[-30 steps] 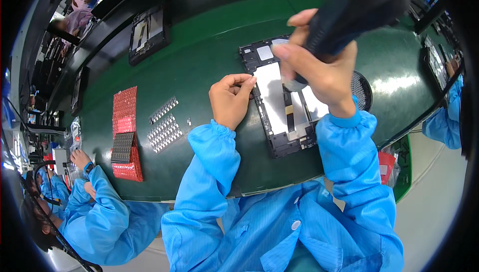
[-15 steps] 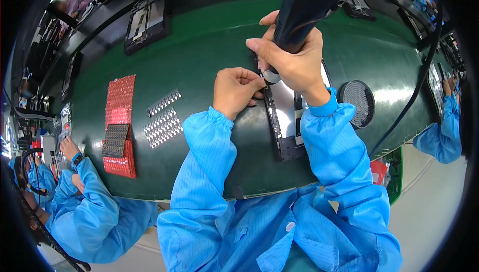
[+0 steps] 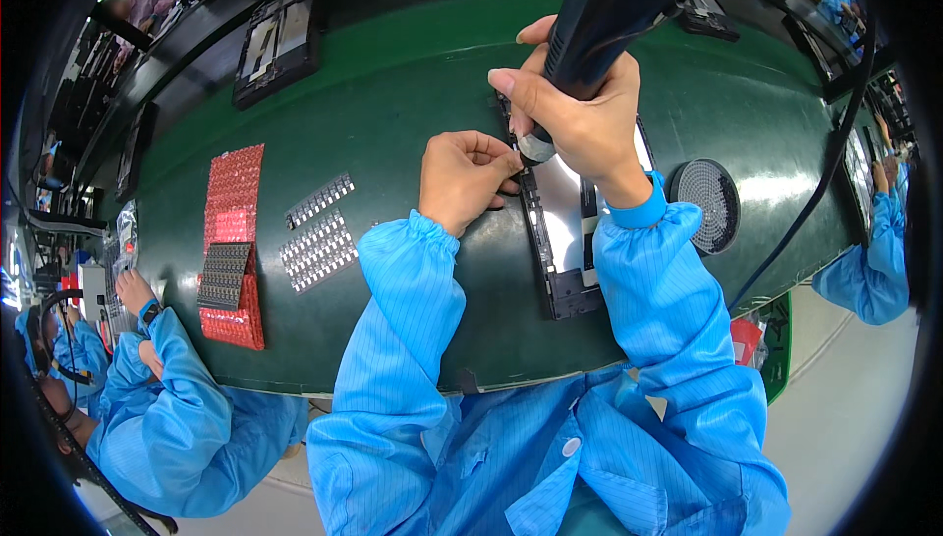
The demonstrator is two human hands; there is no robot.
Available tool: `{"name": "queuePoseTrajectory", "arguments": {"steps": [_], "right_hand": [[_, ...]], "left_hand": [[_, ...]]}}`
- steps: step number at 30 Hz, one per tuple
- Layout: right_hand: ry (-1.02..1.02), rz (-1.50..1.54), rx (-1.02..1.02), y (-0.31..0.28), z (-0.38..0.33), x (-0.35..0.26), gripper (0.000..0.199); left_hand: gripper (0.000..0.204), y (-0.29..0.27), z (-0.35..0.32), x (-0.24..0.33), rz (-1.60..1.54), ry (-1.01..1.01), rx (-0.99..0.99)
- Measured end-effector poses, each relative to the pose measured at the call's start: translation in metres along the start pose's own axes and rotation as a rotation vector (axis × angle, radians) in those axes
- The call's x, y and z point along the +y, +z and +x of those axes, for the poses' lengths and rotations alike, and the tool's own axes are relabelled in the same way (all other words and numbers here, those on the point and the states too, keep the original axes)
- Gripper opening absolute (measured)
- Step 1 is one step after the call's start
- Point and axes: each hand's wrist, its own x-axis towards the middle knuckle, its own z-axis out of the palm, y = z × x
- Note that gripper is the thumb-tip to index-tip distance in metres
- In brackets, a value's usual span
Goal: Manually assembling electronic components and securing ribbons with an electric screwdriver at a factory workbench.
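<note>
Black tablet-like device frame (image 3: 558,226) flat on the green worktop (image 3: 393,335), near the middle of the view, silvery panel showing inside, upper and right parts largely hidden behind the right hand (image 3: 584,128) and its sleeve. Right fingers wrapped firmly around the lower body of a black electric screwdriver (image 3: 599,25), thumb and one fingertip jutting out leftward. Tilted, nose down, at the left edge of the frame; tip hidden, so cannot tell whether touching. Just beside the pale nose, left hand (image 3: 457,182) with thumb and forefinger drawn together at that same edge, other fingers curled; cannot tell what, if anything, between them.

Right of the frame, round black dish (image 3: 728,233) with a finely dotted grey inside. Left of the left hand, sheet of small silvery pieces (image 3: 319,253), with a narrower strip of similar pieces (image 3: 320,202) just beyond. Farther left, red bubble wrap (image 3: 234,172), dark patterned sheet (image 3: 224,276) lying across its lower half. Toward the far side, another device frame (image 3: 275,45) at upper left and a dark one (image 3: 705,15) at upper right. Beyond the near right edge, red packet (image 3: 747,341) by a green bin (image 3: 778,354). At far left, co-worker's hand (image 3: 135,290) and blue sleeve (image 3: 182,364).
</note>
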Motion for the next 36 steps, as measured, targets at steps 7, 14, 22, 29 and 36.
{"name": "queuePoseTrajectory", "arguments": {"steps": [7, 14, 22, 29, 36], "right_hand": [[0.010, -0.005, 0.002, 0.000, 0.000, 0.001, 0.031], [-0.032, -0.099, -0.027, 0.003, -0.002, 0.008, 0.029], [-0.173, -0.155, -0.066, 0.010, -0.009, 0.010, 0.025], [-0.099, -0.048, 0.083, -0.012, -0.010, -0.017, 0.028], [-0.224, -0.163, 0.275, -0.129, -0.035, -0.068, 0.034]], "left_hand": [[0.010, 0.001, 0.000, 0.000, -0.001, -0.009, -0.002], [0.008, -0.002, 0.002, -0.006, -0.007, 0.025, 0.013], [0.010, -0.001, 0.003, -0.006, -0.009, 0.065, 0.026], [0.016, 0.002, -0.002, -0.001, 0.032, 0.027, 0.006], [0.026, -0.001, -0.004, 0.002, 0.083, -0.032, -0.024]]}}
